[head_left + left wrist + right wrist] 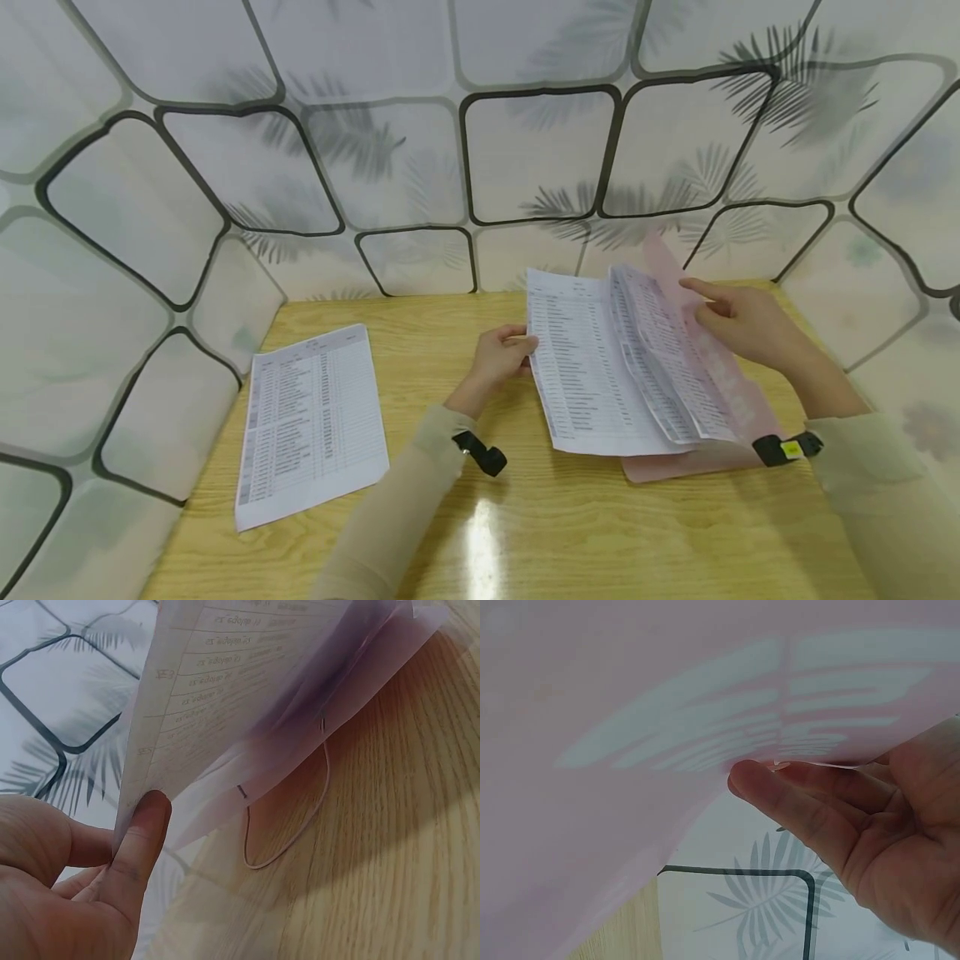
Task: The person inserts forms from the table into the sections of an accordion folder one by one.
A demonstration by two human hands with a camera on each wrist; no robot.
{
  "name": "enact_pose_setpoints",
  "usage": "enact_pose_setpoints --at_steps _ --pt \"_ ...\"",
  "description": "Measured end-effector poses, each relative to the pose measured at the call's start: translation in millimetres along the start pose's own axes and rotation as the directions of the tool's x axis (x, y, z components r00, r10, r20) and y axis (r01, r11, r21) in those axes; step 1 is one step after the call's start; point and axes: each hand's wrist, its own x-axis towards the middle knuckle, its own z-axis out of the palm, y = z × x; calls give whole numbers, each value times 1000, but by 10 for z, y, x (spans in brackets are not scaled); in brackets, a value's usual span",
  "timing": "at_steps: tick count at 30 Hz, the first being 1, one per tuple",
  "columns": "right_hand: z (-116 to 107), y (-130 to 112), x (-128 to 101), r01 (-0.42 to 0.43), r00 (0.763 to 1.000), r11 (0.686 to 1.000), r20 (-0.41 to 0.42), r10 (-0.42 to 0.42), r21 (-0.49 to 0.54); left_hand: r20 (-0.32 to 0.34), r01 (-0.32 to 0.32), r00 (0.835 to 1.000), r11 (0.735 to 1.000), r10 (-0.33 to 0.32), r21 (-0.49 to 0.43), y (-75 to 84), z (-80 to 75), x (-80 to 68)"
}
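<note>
My left hand (pixel 504 357) pinches the left edge of a stack of printed sheets (pixel 581 375) between thumb and fingers. In the left wrist view, the sheet (pixel 187 697) stands tilted up from the table in that grip. My right hand (pixel 750 325) holds the upper right edge of a translucent pink folder (pixel 738 387), its cover raised. Thumb and fingers meet at the folder's edge in the right wrist view, where pale printing shows on the pink cover (pixel 630 817). The sheets lie partly inside the folder, and some inner sheets (pixel 660 358) fan up and curve.
A separate printed sheet (pixel 315 417) lies flat on the left of the wooden table (pixel 525 533). A thin cord loop (pixel 289 855) hangs from the folder's edge. Patterned walls (pixel 540 158) enclose the table's back and sides.
</note>
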Motion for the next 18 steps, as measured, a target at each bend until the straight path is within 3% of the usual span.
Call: enact_pose_setpoints --at_steps 18 --pt "-26 -30 -5 -15 1000 1000 15 15 6 35 -3 999 995 6 -102 -75 171 9"
